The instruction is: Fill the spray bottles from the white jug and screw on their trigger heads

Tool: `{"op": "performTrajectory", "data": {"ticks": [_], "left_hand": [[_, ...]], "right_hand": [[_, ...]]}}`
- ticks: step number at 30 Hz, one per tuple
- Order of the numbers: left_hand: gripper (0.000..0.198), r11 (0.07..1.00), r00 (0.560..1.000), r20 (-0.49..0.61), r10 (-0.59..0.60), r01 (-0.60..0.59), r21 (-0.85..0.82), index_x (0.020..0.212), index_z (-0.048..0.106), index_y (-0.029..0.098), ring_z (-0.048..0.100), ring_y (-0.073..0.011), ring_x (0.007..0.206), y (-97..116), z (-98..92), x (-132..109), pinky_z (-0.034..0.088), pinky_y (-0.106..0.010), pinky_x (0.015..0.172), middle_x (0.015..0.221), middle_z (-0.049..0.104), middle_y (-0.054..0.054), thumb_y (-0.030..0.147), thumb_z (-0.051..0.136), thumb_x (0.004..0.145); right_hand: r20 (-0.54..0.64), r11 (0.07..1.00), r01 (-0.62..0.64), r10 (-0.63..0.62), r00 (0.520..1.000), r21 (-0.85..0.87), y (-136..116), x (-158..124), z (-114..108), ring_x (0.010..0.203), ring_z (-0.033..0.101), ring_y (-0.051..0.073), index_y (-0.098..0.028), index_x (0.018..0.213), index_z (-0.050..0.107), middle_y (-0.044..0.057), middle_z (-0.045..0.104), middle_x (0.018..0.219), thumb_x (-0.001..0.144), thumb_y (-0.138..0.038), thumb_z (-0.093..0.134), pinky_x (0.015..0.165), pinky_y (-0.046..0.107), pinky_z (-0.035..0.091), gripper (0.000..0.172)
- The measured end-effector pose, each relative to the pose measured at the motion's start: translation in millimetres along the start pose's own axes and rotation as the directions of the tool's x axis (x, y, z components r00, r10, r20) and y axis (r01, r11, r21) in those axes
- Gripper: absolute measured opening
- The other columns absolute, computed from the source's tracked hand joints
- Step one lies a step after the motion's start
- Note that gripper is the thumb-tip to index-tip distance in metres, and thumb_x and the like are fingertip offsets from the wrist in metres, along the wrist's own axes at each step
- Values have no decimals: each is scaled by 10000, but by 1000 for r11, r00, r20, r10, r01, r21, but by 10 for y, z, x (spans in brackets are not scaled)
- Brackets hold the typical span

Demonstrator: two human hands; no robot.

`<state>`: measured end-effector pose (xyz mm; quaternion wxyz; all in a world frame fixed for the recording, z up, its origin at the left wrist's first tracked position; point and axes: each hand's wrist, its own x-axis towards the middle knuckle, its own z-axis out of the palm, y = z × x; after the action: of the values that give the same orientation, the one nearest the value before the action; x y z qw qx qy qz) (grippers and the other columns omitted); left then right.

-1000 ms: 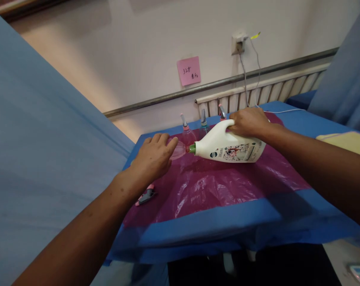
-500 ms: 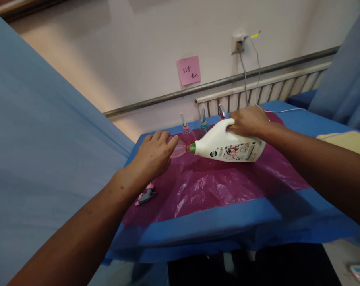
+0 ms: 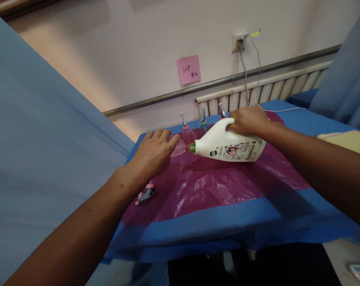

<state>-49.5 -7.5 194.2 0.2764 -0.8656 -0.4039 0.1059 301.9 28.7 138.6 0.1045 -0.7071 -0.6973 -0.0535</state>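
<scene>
We worked with both hands over a maroon plastic sheet (image 3: 210, 192) spread on a blue cloth (image 3: 215, 226), a layer that seemed meant to keep drips off the fabric. Our right hand (image 3: 248, 120) had its fingers hooked around the handle of a white jug (image 3: 239, 151), which was tipped on its side so that its mouth pointed left. Holding it by that handle probably let us steady its bulk and set the tilt with one hand.

Our left hand (image 3: 156, 153) was grasping a clear pinkish bottle (image 3: 177, 148) from above, though the back of the hand hid most of the bottle and some of the fingers' hold. The bottle lay tilted, its neck toward the jug, and the green spout (image 3: 192, 147) met it there; we likely lined them up this way so that little could miss the opening. We could not tell whether any liquid was running.

A pink and gray spray head (image 3: 148, 193) lay loose on the sheet, near our left forearm. Behind the bottle and jug stood a pink-necked spray bottle (image 3: 188, 135), a teal-necked spray bottle (image 3: 204, 126) and a third sprayer (image 3: 222, 112) partly hidden by the jug, perhaps set back to leave us working room.
</scene>
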Motion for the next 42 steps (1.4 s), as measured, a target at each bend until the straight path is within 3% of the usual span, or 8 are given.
{"op": "performTrajectory", "data": {"ticks": [5, 14, 27, 37, 42], "left_hand": [[660, 1000, 999, -28, 19, -20, -22, 1591, 558, 237, 581, -416, 1399, -16, 27, 19, 504, -561, 1101, 1516, 640, -205, 127, 669, 950], [658, 999, 999, -39, 36, -35, 13, 1590, 564, 219, 587, -408, 1392, -26, 3, 48, 509, -536, 1080, 1520, 631, -211, 142, 701, 951], [595, 995, 994, -66, 90, -86, 56, 1532, 581, 222, 577, -386, 1400, -41, -31, 92, 494, -521, 1085, 1497, 642, -188, 77, 615, 955], [603, 987, 980, -124, 155, -148, 63, 1548, 605, 204, 572, -396, 1406, -59, -68, 146, 466, -551, 1114, 1537, 632, -204, 18, 530, 980], [678, 979, 959, -199, 203, -206, 6, 1608, 596, 231, 581, -403, 1429, -84, -73, 211, 465, -566, 1138, 1516, 663, -201, 18, 601, 964]], "right_hand": [[-7, 1000, 6, -7, 1000, -22, -14, -11, -19, 936, 717, 339, -294, 1140, 874, 149, 838, 1022, 970, -618, 633, 767, 423, 442, 439], [19, 1000, -6, 7, 1000, -24, 3, -5, -33, 1005, 736, 379, -277, 1173, 869, 178, 840, 1126, 963, -633, 617, 784, 451, 446, 483], [-4, 1000, -8, 8, 1000, -19, 20, -6, -23, 968, 729, 353, -295, 1130, 870, 153, 839, 1063, 962, -613, 643, 786, 434, 452, 426], [4, 1000, -18, 18, 1000, -11, 41, -16, -28, 993, 733, 341, -283, 1132, 856, 150, 841, 1117, 957, -607, 644, 787, 420, 448, 425], [-1, 1000, -13, 13, 1000, 8, 80, -2, -10, 988, 732, 345, -264, 1137, 855, 158, 834, 1098, 951, -614, 650, 799, 425, 452, 446]]}}
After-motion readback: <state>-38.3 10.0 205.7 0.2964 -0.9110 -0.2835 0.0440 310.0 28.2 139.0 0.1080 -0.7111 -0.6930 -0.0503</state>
